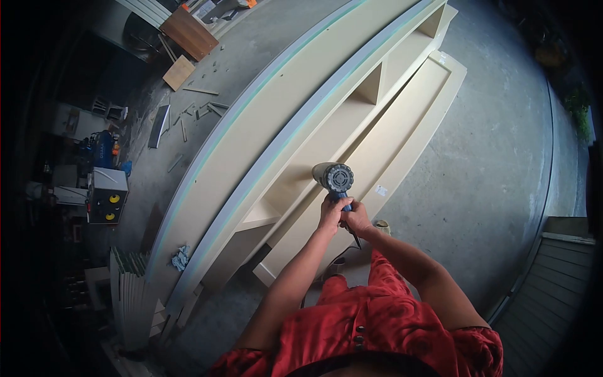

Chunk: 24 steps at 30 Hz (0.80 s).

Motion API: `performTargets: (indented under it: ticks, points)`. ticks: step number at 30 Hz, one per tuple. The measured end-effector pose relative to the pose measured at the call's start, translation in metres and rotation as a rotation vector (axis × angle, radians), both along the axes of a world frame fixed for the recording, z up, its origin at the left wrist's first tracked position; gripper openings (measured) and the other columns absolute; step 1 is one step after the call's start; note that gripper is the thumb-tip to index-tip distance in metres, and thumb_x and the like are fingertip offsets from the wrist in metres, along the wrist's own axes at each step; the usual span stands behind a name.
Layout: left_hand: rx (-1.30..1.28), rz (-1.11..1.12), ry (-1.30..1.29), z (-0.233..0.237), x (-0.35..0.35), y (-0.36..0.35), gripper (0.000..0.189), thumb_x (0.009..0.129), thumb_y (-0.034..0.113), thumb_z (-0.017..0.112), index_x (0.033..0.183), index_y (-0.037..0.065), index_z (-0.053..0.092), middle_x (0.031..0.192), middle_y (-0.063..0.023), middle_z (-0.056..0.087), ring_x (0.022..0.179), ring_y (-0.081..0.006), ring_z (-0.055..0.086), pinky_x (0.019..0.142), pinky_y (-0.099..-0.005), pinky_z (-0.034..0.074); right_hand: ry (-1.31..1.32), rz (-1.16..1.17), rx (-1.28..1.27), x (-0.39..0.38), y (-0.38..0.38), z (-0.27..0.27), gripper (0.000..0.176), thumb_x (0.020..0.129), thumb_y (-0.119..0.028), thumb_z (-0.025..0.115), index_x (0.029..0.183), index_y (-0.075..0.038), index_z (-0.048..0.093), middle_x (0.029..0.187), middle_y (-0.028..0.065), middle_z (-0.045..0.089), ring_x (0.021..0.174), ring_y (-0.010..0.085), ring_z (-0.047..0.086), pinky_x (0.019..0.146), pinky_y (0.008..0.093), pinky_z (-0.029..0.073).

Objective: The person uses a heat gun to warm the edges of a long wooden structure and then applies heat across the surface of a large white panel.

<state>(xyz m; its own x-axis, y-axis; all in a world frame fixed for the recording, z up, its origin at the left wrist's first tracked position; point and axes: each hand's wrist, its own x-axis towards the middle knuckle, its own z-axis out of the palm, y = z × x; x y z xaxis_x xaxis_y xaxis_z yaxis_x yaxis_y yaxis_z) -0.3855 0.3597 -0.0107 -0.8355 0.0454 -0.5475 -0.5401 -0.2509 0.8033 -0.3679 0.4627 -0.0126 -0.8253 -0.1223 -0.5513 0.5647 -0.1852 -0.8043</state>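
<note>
A heat gun (334,176) with a dark grey barrel, a round vented rear cap and a blue handle is held in front of me, its rear cap facing me and its front end pointing away toward the cabinet. My left hand (331,213) wraps round the handle. Beside it, my right hand (357,218) is closed on the lower part of the same handle, where a dark cord hangs down. Beyond the heat gun stands a long cream cabinet (347,123) with open compartments and a curved edge strip of pale grey and green. The nozzle tip is hidden.
A long cream panel with a raised rim (402,135) lies nearest me, bearing a small white label (381,190). A crumpled blue cloth (181,257) rests on the cabinet's left end. Wood offcuts (204,110) litter the concrete floor (483,144). Stacked boards (130,295) stand at lower left.
</note>
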Motion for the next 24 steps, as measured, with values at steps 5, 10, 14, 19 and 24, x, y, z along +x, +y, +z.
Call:
performTargets:
  ticks: [5, 10, 14, 19, 24]
  points:
    - [-0.017, 0.048, -0.011, -0.001, -0.027, 0.033, 0.040, 0.068, 0.018, 0.073, 0.101, 0.005, 0.054, 0.085, -0.0037, 0.056, 0.072, -0.0147, 0.058, 0.057, -0.0280, 0.050, 0.026, 0.032, -0.014, -0.030, 0.032, -0.008, 0.039, 0.066, -0.012, 0.066, 0.099, 0.005, 0.052, 0.069, 0.0108, 0.059, 0.052, 0.0152, 0.057, 0.047, 0.0275, 0.048]
    - [0.001, 0.078, -0.010, -0.008, -0.038, 0.044, 0.038, 0.069, 0.017, 0.072, 0.100, 0.005, 0.054, 0.085, -0.0036, 0.056, 0.071, -0.0143, 0.058, 0.056, -0.0276, 0.049, 0.039, 0.061, -0.007, -0.044, 0.045, -0.007, 0.039, 0.067, -0.013, 0.065, 0.099, 0.005, 0.052, 0.070, 0.0113, 0.059, 0.052, 0.0157, 0.057, 0.046, 0.0281, 0.047]
    - [-0.018, 0.100, -0.006, -0.005, -0.039, 0.049, 0.037, 0.069, 0.017, 0.072, 0.100, 0.005, 0.054, 0.084, -0.0034, 0.055, 0.069, -0.0141, 0.057, 0.056, -0.0271, 0.049, 0.024, 0.097, 0.007, -0.047, 0.049, -0.010, 0.041, 0.067, -0.014, 0.065, 0.101, 0.005, 0.051, 0.070, 0.0119, 0.059, 0.053, 0.0161, 0.058, 0.047, 0.0283, 0.048]
    - [-0.028, 0.115, 0.001, -0.005, -0.039, 0.052, 0.036, 0.070, 0.018, 0.072, 0.099, 0.005, 0.054, 0.084, -0.0035, 0.055, 0.070, -0.0141, 0.057, 0.055, -0.0274, 0.049, 0.014, 0.124, 0.009, -0.050, 0.053, -0.006, 0.044, 0.066, -0.014, 0.067, 0.102, 0.005, 0.051, 0.072, 0.0121, 0.060, 0.054, 0.0161, 0.058, 0.047, 0.0283, 0.048]
    - [-0.006, 0.133, 0.000, -0.003, -0.038, 0.052, 0.036, 0.070, 0.018, 0.071, 0.099, 0.005, 0.054, 0.085, -0.0037, 0.055, 0.071, -0.0147, 0.057, 0.055, -0.0277, 0.048, 0.000, 0.133, 0.021, -0.051, 0.052, -0.005, 0.045, 0.065, -0.014, 0.069, 0.103, 0.004, 0.052, 0.074, 0.0122, 0.061, 0.056, 0.0161, 0.060, 0.048, 0.0282, 0.048]
